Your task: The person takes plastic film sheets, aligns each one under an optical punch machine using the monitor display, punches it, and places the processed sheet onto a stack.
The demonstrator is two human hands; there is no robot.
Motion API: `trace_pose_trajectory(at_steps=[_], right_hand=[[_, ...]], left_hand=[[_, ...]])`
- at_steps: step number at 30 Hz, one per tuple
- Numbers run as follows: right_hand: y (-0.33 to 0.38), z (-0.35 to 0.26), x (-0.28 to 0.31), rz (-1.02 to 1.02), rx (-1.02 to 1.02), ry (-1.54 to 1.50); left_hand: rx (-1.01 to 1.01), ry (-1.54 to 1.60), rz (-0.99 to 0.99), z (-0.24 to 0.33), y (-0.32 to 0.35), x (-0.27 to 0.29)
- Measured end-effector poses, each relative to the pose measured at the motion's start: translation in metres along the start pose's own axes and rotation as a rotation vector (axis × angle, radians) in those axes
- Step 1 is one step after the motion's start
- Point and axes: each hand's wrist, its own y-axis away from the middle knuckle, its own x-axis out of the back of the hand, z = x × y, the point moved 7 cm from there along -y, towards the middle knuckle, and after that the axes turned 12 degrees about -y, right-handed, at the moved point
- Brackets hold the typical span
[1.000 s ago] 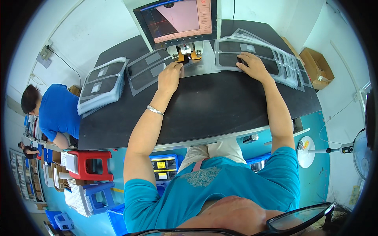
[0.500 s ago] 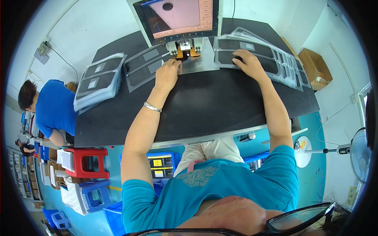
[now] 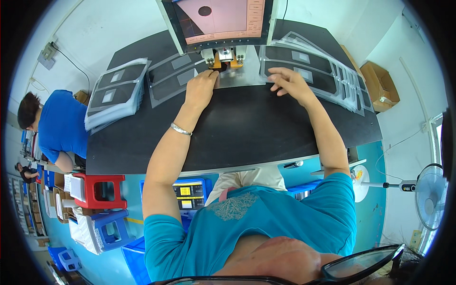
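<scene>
My left hand [image 3: 200,89] has its fingers curled together at the left edge of the shiny metal plate [image 3: 244,78]. What lies between those fingertips is hidden. Above them sits a machine head with orange brackets [image 3: 225,61]. A dark film sheet with clear borders [image 3: 164,78] lies on the table just left of this hand. My right hand [image 3: 290,85] is raised with the fingers apart and holds nothing. It hovers by the near left part of a fanned stack of similar film sheets [image 3: 327,71]. A monitor [image 3: 221,19] over the machine displays a dark round spot on pink.
Another stack of film sheets [image 3: 116,92] lies at the table's left end. The black table [image 3: 247,128] spans the front. A cardboard box [image 3: 381,85] and a fan [image 3: 430,197] stand to the right. At left are a co-worker in blue [image 3: 61,126] and a red stool [image 3: 102,191].
My right hand has lifted off the right stack and moved slightly left, its fingers spreading. My left hand stays by the machine. On the monitor, the picture around the dark spot has shifted.
</scene>
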Motion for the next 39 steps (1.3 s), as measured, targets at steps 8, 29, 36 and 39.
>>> trace_pose_trajectory(at_steps=[8, 29, 36, 39], right_hand=[[0.012, 0.003, -0.037, -0.137, -0.221, -0.176], [0.047, -0.019, -0.077, -0.337, -0.179, 0.051], [0.029, -0.043, -0.004, -0.010, 0.018, 0.085], [0.022, -0.032, 0.060, 0.093, 0.007, 0.130]], left_hand=[[-0.094, -0.054, 0.090, 0.031, 0.026, 0.032], [-0.063, 0.397, -0.292, 0.084, 0.131, 0.132], [-0.180, 0.404, -0.155, 0.098, 0.075, 0.109], [-0.184, 0.189, -0.148, 0.082, 0.044, 0.080]])
